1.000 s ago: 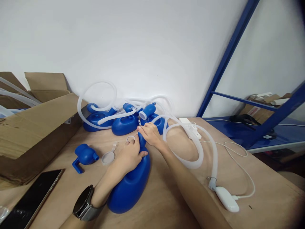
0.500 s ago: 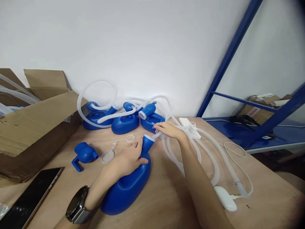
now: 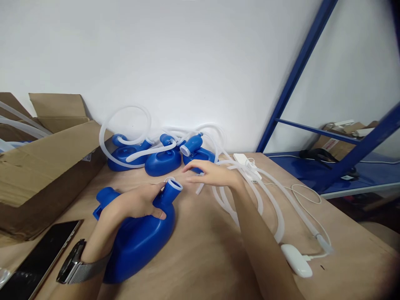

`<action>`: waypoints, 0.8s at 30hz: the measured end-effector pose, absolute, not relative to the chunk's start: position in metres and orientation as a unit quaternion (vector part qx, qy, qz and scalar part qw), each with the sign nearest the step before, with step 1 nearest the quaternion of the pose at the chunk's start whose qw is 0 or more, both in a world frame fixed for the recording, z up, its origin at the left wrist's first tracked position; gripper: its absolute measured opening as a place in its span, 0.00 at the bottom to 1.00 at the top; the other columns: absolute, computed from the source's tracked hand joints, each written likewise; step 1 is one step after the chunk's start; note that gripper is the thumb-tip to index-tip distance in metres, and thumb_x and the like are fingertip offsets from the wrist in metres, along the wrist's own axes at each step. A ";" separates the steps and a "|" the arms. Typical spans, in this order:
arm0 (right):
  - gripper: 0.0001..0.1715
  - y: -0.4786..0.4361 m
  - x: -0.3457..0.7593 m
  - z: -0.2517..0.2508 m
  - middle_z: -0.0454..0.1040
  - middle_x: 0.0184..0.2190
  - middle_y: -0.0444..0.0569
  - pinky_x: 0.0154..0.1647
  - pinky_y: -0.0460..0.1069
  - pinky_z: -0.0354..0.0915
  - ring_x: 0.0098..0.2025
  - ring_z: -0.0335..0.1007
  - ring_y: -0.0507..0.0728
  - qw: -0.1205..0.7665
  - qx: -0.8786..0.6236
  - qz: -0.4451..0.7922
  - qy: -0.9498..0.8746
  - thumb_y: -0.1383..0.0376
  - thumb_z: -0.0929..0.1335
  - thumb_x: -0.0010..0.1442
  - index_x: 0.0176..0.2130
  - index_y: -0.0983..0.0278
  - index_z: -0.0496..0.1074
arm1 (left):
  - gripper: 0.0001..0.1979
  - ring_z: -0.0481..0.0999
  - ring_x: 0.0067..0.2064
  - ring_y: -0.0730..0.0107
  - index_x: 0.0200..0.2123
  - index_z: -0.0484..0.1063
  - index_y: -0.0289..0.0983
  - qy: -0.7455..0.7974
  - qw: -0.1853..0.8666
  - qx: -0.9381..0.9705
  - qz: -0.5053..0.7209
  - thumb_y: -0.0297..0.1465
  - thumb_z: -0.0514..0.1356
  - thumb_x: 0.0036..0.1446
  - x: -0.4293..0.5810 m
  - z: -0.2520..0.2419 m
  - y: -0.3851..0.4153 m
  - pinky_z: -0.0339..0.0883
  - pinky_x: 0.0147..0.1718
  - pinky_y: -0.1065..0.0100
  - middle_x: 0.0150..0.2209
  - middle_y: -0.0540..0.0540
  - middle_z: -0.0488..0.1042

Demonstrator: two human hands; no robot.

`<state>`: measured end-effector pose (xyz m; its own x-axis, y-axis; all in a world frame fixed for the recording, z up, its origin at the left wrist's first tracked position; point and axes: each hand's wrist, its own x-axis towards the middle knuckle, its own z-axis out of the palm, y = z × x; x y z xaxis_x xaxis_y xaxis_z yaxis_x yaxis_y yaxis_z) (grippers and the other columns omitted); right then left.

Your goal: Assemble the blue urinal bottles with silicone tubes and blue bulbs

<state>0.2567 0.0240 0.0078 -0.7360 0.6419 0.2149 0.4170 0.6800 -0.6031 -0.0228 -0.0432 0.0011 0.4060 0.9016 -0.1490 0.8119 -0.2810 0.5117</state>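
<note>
My left hand [image 3: 136,202] grips a blue plastic bottle [image 3: 140,239] around its shoulder, just below the neck. The bottle lies on the wooden tabletop [image 3: 206,254], its open neck [image 3: 171,191] pointing up and to the right. A small white ring [image 3: 169,179] sits just behind that neck, partly hidden. My right hand [image 3: 215,174] hovers to the right of the neck, fingers spread and empty. Just below its fingertips is the end of a translucent silicone tube [image 3: 199,188]. That tube runs back into loops on the right.
Several more blue bottles [image 3: 163,162] with looped tubing lie against the white wall. A cardboard box [image 3: 46,162] stands at left, a black phone [image 3: 40,262] lies at lower left, and a white power strip [image 3: 245,164] sits at back. Blue shelving [image 3: 312,175] stands right.
The bottle has swung left with my left hand, now covering the blue part and round lid. My right hand has moved away from the neck and left the tube end on the table.
</note>
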 end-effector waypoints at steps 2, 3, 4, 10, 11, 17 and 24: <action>0.17 0.008 0.234 0.015 0.78 0.49 0.48 0.50 0.51 0.70 0.50 0.75 0.58 0.186 -0.239 0.307 -0.902 0.51 0.71 0.68 0.47 0.60 0.79 | 0.45 0.74 0.64 0.39 0.66 0.69 0.42 0.537 0.283 0.792 0.054 0.42 0.72 0.43 -0.021 0.005 -0.043 0.66 0.64 0.49 0.63 0.38 0.77; 0.17 0.003 0.224 0.015 0.76 0.46 0.47 0.48 0.51 0.69 0.48 0.75 0.58 0.174 -0.238 0.297 -0.908 0.50 0.72 0.67 0.45 0.60 0.78 | 0.46 0.74 0.65 0.39 0.68 0.68 0.42 0.538 0.287 0.791 0.049 0.41 0.72 0.43 -0.020 0.006 -0.043 0.66 0.64 0.48 0.64 0.38 0.76; 0.19 -0.001 0.215 0.013 0.74 0.44 0.47 0.45 0.51 0.68 0.45 0.73 0.57 0.172 -0.257 0.284 -0.907 0.49 0.73 0.66 0.45 0.60 0.76 | 0.47 0.74 0.65 0.39 0.68 0.67 0.43 0.537 0.286 0.792 0.054 0.41 0.72 0.43 -0.019 0.008 -0.043 0.66 0.64 0.48 0.65 0.38 0.75; 0.22 0.012 0.198 -0.011 0.66 0.34 0.39 0.34 0.48 0.60 0.34 0.64 0.53 0.176 -0.308 0.333 -0.874 0.52 0.75 0.63 0.41 0.59 0.62 | 0.49 0.76 0.63 0.41 0.71 0.64 0.47 0.525 0.311 0.790 0.059 0.41 0.72 0.44 -0.023 0.008 -0.041 0.70 0.60 0.51 0.66 0.41 0.74; 0.22 0.016 0.199 -0.013 0.65 0.32 0.38 0.33 0.48 0.58 0.33 0.63 0.52 0.170 -0.296 0.356 -0.870 0.51 0.74 0.63 0.39 0.59 0.61 | 0.48 0.76 0.62 0.41 0.70 0.65 0.46 0.526 0.313 0.789 0.060 0.42 0.72 0.44 -0.025 0.008 -0.040 0.71 0.59 0.51 0.64 0.41 0.76; 0.30 0.025 0.201 -0.020 0.62 0.27 0.37 0.30 0.47 0.52 0.30 0.55 0.51 0.208 -0.270 0.394 -0.854 0.44 0.75 0.58 0.31 0.60 0.60 | 0.43 0.79 0.57 0.42 0.65 0.71 0.45 0.518 0.320 0.789 0.077 0.45 0.73 0.43 -0.029 0.005 -0.035 0.73 0.55 0.52 0.57 0.41 0.80; 0.31 0.027 0.202 -0.022 0.61 0.25 0.38 0.30 0.48 0.52 0.29 0.55 0.50 0.210 -0.256 0.398 -0.856 0.42 0.76 0.57 0.28 0.62 0.64 | 0.40 0.80 0.56 0.41 0.61 0.75 0.46 0.527 0.302 0.791 0.075 0.46 0.73 0.43 -0.025 0.008 -0.038 0.73 0.56 0.52 0.57 0.43 0.81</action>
